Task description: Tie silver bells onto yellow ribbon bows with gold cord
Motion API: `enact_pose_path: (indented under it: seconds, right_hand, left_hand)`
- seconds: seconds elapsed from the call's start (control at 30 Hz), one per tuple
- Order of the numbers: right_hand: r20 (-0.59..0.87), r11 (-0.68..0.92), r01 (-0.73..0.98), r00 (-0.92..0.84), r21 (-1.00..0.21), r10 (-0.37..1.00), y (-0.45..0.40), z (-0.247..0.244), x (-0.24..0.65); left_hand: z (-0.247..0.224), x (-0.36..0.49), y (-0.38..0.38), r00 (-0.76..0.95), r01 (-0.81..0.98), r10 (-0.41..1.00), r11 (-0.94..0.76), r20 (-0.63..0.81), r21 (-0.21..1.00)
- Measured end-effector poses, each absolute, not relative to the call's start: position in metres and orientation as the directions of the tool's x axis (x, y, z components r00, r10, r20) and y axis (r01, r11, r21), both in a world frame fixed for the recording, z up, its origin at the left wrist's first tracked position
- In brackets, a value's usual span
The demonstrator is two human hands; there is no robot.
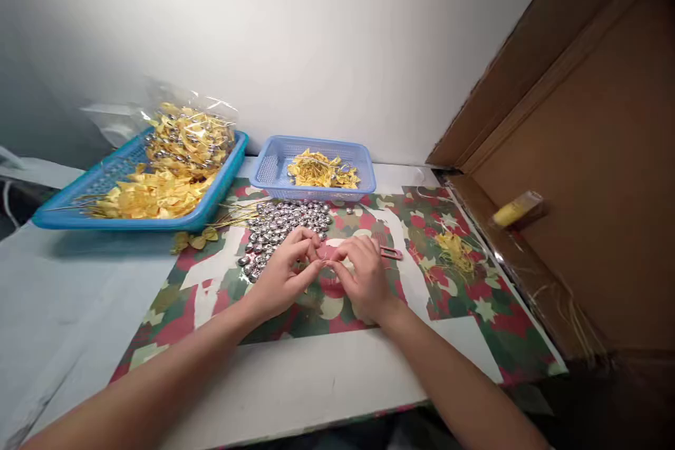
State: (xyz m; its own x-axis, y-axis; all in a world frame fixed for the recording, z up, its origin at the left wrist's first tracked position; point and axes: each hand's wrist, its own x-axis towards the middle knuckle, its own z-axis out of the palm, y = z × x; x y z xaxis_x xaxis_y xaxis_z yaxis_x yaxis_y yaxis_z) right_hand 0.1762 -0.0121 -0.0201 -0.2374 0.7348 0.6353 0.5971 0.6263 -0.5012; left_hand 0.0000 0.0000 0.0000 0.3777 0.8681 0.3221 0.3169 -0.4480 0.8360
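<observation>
My left hand [287,271] and my right hand [363,273] meet over the patterned sheet [311,320], fingertips nearly touching. Each is closed in a pinch on something thin, too small to make out. Just beyond and left of my left hand lies a pile of shiny silver beads [279,225]. A pink tool [391,253] lies beside my right hand, partly hidden by it. Gold leaves with thin stems [197,239] rest left of the beads.
A large blue basket [131,223] at the left holds gold leaves and a clear bag [193,130]. A smaller blue basket [316,193] with gold pieces stands behind the beads. Yellow threads [456,253] lie at the right, near cardboard [580,176] bearing a yellow roll [517,209].
</observation>
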Motion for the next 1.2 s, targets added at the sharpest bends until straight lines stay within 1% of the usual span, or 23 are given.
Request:
enact_pose_path:
  seconds: [0.1,0.2,0.3,0.4,0.47,0.57,0.7,0.8,0.87,1.0,1.1,1.2]
  right_hand:
    - [0.602,0.604,0.594,-0.235,-0.532,0.763,-0.012,-0.02,0.176]
    - [0.567,0.585,0.571,-0.236,-0.576,0.789,-0.011,-0.019,0.176]
    - [0.529,0.555,0.542,-0.223,-0.631,0.819,-0.01,-0.017,0.176]
    - [0.475,0.5,0.506,-0.19,-0.702,0.859,-0.01,-0.015,0.175]
    - [0.438,0.463,0.465,-0.168,-0.755,0.883,-0.01,-0.014,0.174]
    - [0.35,0.375,0.358,-0.134,-0.855,0.927,-0.011,-0.015,0.172]
    - [0.181,0.193,0.119,-0.105,-0.974,0.978,-0.013,-0.018,0.167]
    - [0.115,0.11,-0.047,-0.106,-0.993,0.988,-0.012,-0.02,0.165]
    - [0.101,0.088,-0.111,-0.117,-0.99,0.988,-0.011,-0.021,0.165]
    - [0.097,0.083,-0.117,-0.12,-0.99,0.988,-0.012,-0.02,0.164]
    - [0.122,0.117,-0.048,-0.109,-0.992,0.987,-0.014,-0.02,0.162]
    - [0.161,0.166,0.061,-0.074,-0.984,0.984,-0.017,-0.019,0.161]
  left_hand:
    - [0.002,0.0,0.002,0.411,0.283,0.847,-0.471,0.338,0.835]
    - [0.002,0.0,0.003,0.427,0.234,0.849,-0.435,0.309,0.87]
    - [0.0,0.0,0.004,0.403,0.177,0.887,-0.32,0.228,0.931]
    - [-0.001,0.001,0.005,0.362,0.092,0.926,-0.151,0.108,0.984]
    - [0.0,0.001,0.006,0.347,0.039,0.938,-0.042,0.025,0.998]
    - [0.001,0.002,0.006,0.341,-0.026,0.937,0.082,-0.068,0.996]
    - [0.001,0.003,0.006,0.333,-0.091,0.931,0.191,-0.151,0.977]
    - [0.002,0.004,0.006,0.322,-0.113,0.928,0.233,-0.186,0.966]
    - [0.002,0.003,0.006,0.318,-0.115,0.927,0.244,-0.197,0.963]
    - [0.003,0.003,0.006,0.319,-0.125,0.921,0.276,-0.225,0.953]
    - [0.001,0.003,0.006,0.321,-0.12,0.914,0.301,-0.25,0.946]
    - [-0.002,0.003,0.007,0.33,-0.117,0.909,0.306,-0.253,0.945]
